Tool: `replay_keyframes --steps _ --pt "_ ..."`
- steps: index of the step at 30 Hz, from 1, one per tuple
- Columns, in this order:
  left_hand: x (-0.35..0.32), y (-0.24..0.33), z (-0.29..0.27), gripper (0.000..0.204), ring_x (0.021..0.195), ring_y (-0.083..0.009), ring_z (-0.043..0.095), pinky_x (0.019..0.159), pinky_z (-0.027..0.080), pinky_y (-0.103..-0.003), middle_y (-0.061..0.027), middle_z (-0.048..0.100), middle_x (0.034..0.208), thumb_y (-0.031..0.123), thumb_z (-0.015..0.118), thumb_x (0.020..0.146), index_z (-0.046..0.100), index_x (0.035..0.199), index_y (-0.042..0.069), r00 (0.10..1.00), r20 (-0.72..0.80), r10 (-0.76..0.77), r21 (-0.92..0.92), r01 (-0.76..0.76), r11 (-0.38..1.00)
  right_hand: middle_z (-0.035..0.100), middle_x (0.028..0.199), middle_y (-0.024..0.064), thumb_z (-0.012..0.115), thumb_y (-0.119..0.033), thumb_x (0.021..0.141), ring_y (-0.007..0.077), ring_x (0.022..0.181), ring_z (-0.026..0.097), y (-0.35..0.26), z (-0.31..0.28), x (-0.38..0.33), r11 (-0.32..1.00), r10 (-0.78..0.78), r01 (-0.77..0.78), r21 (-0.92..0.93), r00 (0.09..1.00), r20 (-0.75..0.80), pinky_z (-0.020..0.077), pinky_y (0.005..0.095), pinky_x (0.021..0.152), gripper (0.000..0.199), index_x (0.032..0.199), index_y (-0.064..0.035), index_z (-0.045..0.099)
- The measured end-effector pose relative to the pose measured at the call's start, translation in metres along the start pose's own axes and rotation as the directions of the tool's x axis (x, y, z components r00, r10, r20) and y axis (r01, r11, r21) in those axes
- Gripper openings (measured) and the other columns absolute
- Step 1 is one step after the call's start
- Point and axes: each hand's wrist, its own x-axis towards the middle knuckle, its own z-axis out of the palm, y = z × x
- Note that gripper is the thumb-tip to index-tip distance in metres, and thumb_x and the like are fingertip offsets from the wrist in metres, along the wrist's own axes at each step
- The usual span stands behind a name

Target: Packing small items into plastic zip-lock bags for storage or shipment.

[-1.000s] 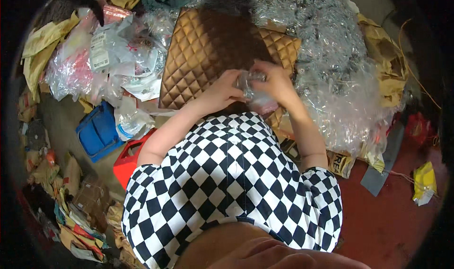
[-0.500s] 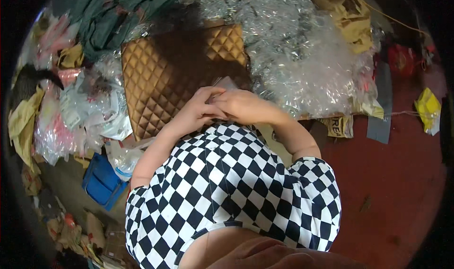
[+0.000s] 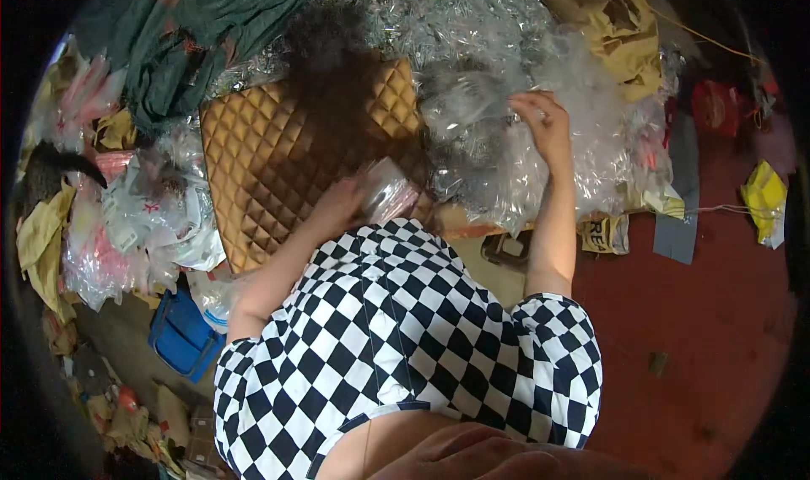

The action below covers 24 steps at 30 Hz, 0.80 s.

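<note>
My left hand [image 3: 339, 203] is closed round the left edge of a small bundle of clear plastic bags [image 3: 390, 189], pinkish along one side, close to my checkered shirt. Farther out to the right, my right hand [image 3: 544, 124] is raised with thumb and fingertips pinched together. At its fingertips is a clear plastic bag [image 3: 472, 99], smeared by motion, above a heap of clear plastic [image 3: 574, 164]. Under my left hand lies a brown quilted pad [image 3: 245, 159], partly in shadow.
Dark green cloth [image 3: 181, 58] lies at the far left, with more plastic bags [image 3: 101, 248] nearer. A blue plastic stool [image 3: 181, 337] is on the floor at left. Brown paper [image 3: 629, 45] rests at far right, and a yellow packet [image 3: 764, 197] lies beyond the red floor [image 3: 675, 328].
My hands were together in front of my shirt; my right hand has swung out to the right with a clear plastic bag. My left hand stays near the shirt, and the bundle now shows.
</note>
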Motion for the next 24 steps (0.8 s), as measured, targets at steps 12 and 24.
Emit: replay_keyframes --steps 12,24 --pt "-0.022 -0.047 0.06 0.017 0.091 -0.0304 0.06 0.074 0.049 -0.041 -0.0082 0.062 0.091 0.023 0.058 0.082 0.065 0.082 0.008 0.966 0.163 -0.202 0.041 0.197 0.979 0.059 0.112 0.0166 0.063 -0.015 0.082 0.0353 0.106 0.055 0.077 0.066 0.137 0.641 -0.391 0.331 -0.693 0.917 0.077 0.0456 0.0446 0.09 0.037 0.117 -0.005 0.058" --pt "-0.041 -0.019 -0.002 0.02 0.093 -0.0348 0.057 0.08 0.047 -0.042 -0.015 0.06 0.094 0.01 0.055 0.089 0.068 0.103 0.009 0.765 -0.383 -0.518 -0.345 0.402 0.848 0.065 0.102 0.0077 0.068 -0.016 0.088 0.019 0.09 0.061 0.099 0.096 0.189 0.774 0.219 -0.117 0.622 0.972 -0.089 0.049 0.0328 0.078 0.018 0.102 -0.0065 0.063"
